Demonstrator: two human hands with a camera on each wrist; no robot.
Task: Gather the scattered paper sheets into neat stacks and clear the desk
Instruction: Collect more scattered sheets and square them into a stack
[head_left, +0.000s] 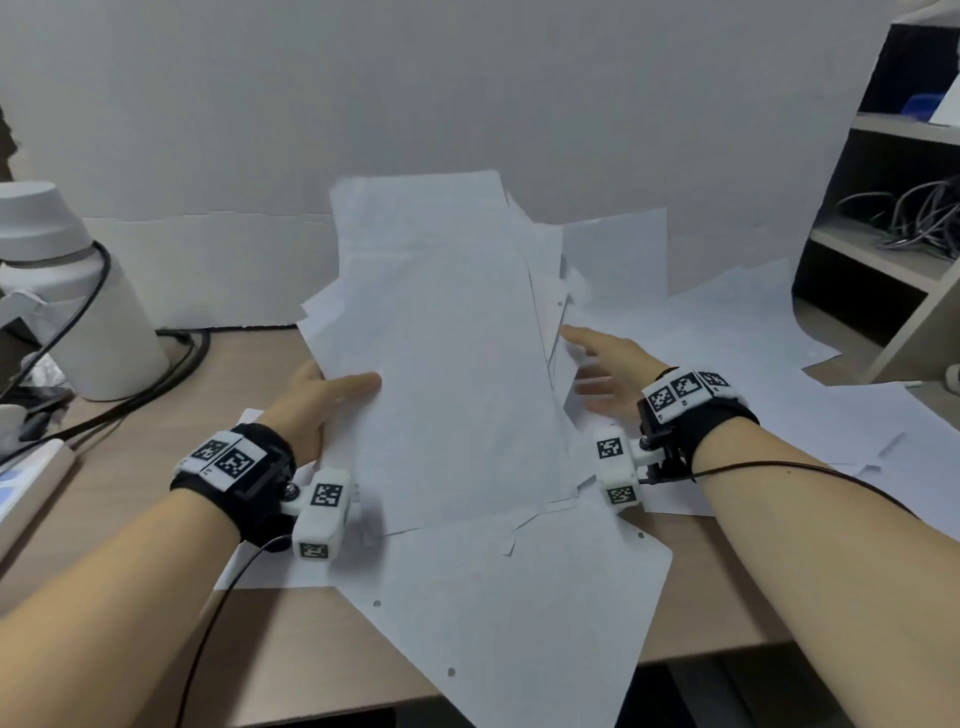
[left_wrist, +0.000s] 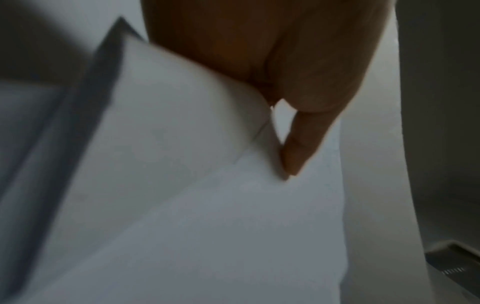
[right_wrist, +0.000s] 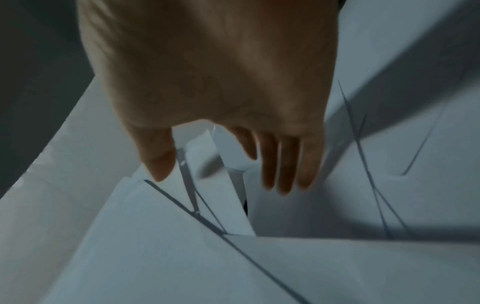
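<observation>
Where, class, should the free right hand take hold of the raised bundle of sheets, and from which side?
Probably the bundle's right long edge, coming in from the right. The left hand pinches the left edge, thumb on top, so the right side is unsupported and its edges fan out unevenly. The right hand hovers open beside it.

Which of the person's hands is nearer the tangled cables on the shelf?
Right. The right hand hovers over papers toward the cables; the left hand grips sheets farther away.

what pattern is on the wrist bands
Black-and-white square marker codes on white tags over black wrist bands, clearest in the head view.
</observation>
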